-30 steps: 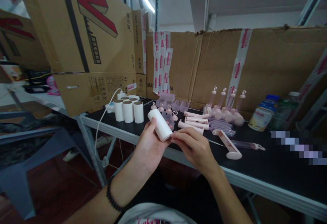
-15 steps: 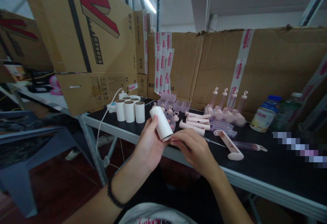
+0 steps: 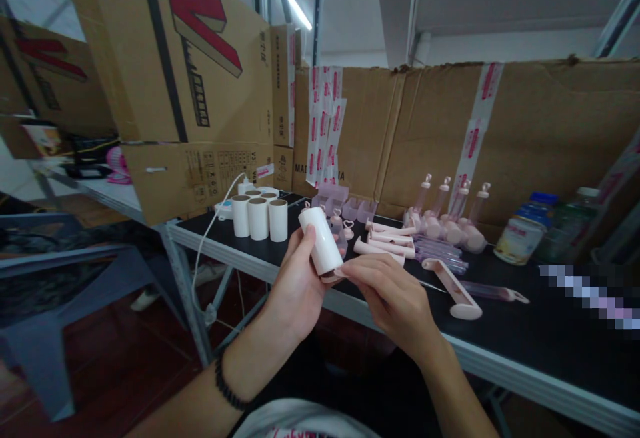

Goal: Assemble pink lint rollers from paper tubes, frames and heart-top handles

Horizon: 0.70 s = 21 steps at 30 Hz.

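My left hand (image 3: pixel 299 288) is wrapped round a white roll (image 3: pixel 321 241), which tilts over the table's front edge. The fingers of my right hand (image 3: pixel 393 291) are pinched together at the roll's lower end, on something small and pale that I cannot make out. Just behind the roll are pink heart-topped pieces (image 3: pixel 348 228). Several white rolls (image 3: pixel 259 219) stand upright to the left. Right of my hands lie pink holders (image 3: pixel 387 243), clear purple tubes (image 3: pixel 440 255) and a single pink bracket (image 3: pixel 455 291).
Pink-capped tubes (image 3: pixel 445 215) stand at the back, with a blue-capped bottle (image 3: pixel 523 231) to their right. Cardboard walls (image 3: pixel 430 131) rise behind the black table (image 3: pixel 505 331). A white cable (image 3: pixel 206 231) hangs over the left edge, near a blue-grey chair (image 3: pixel 40 331).
The view has shifted slightly, so most things sit a little further right. My right fingers have lifted slightly at the roll's lower end, and the roll stands a bit more upright.
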Each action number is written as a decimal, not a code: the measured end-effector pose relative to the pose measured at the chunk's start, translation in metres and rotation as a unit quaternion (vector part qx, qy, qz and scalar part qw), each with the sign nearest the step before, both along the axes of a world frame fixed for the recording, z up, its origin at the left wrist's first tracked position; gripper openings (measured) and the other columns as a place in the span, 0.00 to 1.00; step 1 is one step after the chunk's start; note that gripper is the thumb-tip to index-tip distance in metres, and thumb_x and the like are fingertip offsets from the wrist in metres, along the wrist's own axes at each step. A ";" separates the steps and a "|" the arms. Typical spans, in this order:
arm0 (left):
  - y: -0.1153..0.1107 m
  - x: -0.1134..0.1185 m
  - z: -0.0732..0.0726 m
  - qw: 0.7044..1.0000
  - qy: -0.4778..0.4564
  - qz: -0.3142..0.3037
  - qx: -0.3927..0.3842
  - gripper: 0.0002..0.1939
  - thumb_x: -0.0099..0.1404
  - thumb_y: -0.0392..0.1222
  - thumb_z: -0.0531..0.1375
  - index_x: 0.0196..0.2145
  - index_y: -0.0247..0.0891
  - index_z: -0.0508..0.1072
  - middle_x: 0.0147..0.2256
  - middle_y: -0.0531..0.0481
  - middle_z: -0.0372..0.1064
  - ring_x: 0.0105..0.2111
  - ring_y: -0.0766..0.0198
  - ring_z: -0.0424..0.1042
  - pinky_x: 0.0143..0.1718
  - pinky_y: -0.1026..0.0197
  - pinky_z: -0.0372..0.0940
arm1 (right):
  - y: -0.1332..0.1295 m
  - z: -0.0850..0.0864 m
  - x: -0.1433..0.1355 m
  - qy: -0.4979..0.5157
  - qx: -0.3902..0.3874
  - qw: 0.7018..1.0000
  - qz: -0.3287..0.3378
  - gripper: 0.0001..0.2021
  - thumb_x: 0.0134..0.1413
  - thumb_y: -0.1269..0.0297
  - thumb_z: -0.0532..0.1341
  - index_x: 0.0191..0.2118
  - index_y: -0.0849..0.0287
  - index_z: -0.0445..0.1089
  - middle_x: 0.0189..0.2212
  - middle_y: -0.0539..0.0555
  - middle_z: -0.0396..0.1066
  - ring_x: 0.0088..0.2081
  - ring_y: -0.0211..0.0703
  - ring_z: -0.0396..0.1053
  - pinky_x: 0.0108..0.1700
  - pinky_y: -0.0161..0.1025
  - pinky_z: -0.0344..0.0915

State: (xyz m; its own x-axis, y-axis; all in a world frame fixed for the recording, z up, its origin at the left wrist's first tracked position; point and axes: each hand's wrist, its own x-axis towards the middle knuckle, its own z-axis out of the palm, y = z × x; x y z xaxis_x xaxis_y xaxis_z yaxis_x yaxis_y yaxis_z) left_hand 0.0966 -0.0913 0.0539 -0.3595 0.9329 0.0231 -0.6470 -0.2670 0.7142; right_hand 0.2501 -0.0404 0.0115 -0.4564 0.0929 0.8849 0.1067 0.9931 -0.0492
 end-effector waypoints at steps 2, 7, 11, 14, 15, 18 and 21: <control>0.000 0.000 0.001 1.000 0.003 0.000 -0.005 0.11 0.73 0.44 0.58 0.51 0.41 0.71 0.37 0.48 0.75 0.28 0.63 0.75 0.25 0.64 0.68 | -0.001 0.001 0.000 -0.010 0.008 1.000 -0.001 0.18 0.66 0.79 0.58 0.56 0.53 0.70 0.46 0.54 0.79 0.48 0.45 0.73 0.50 0.45 0.73; -0.002 0.000 0.005 1.000 -0.004 -0.017 -0.020 0.14 0.74 0.46 0.56 0.53 0.40 0.71 0.38 0.46 0.75 0.27 0.65 0.74 0.23 0.67 0.65 | 0.000 -0.001 -0.001 -0.044 0.014 0.999 0.008 0.19 0.66 0.78 0.58 0.58 0.53 0.70 0.50 0.54 0.78 0.50 0.46 0.72 0.53 0.47 0.73; -0.003 0.001 0.007 0.999 -0.017 -0.021 -0.021 0.13 0.75 0.46 0.56 0.52 0.39 0.71 0.37 0.46 0.75 0.27 0.66 0.73 0.23 0.67 0.64 | 0.003 -0.003 -0.003 -0.058 0.001 0.998 0.013 0.18 0.67 0.77 0.58 0.57 0.53 0.71 0.50 0.54 0.78 0.51 0.45 0.72 0.54 0.47 0.73; -0.004 0.001 0.009 1.000 -0.025 -0.014 -0.014 0.13 0.76 0.45 0.54 0.52 0.39 0.70 0.37 0.46 0.75 0.26 0.66 0.73 0.25 0.66 0.65 | 0.006 -0.004 -0.004 -0.058 -0.014 0.998 0.019 0.16 0.68 0.76 0.58 0.56 0.53 0.71 0.50 0.55 0.78 0.51 0.45 0.72 0.53 0.46 0.74; -0.004 0.002 0.009 0.999 -0.028 -0.013 -0.014 0.12 0.76 0.44 0.53 0.52 0.39 0.70 0.37 0.46 0.75 0.27 0.66 0.73 0.26 0.66 0.66 | 0.006 -0.004 -0.004 -0.057 -0.017 0.998 0.022 0.16 0.68 0.75 0.58 0.55 0.53 0.72 0.49 0.55 0.78 0.51 0.45 0.72 0.53 0.46 0.74; -0.003 0.002 0.009 0.999 -0.042 -0.010 -0.020 0.12 0.76 0.43 0.53 0.51 0.39 0.70 0.37 0.46 0.75 0.29 0.65 0.74 0.29 0.65 0.69 | 0.006 -0.004 -0.005 -0.059 -0.020 0.998 0.023 0.14 0.67 0.74 0.60 0.55 0.54 0.71 0.48 0.55 0.78 0.50 0.45 0.73 0.53 0.45 0.74; -0.002 0.001 0.007 0.999 -0.049 -0.008 -0.016 0.11 0.75 0.42 0.55 0.52 0.40 0.70 0.38 0.47 0.76 0.30 0.65 0.75 0.32 0.63 0.70 | 0.005 -0.005 -0.007 -0.078 -0.002 0.997 0.003 0.15 0.66 0.74 0.60 0.56 0.55 0.71 0.49 0.56 0.78 0.50 0.45 0.73 0.53 0.45 0.74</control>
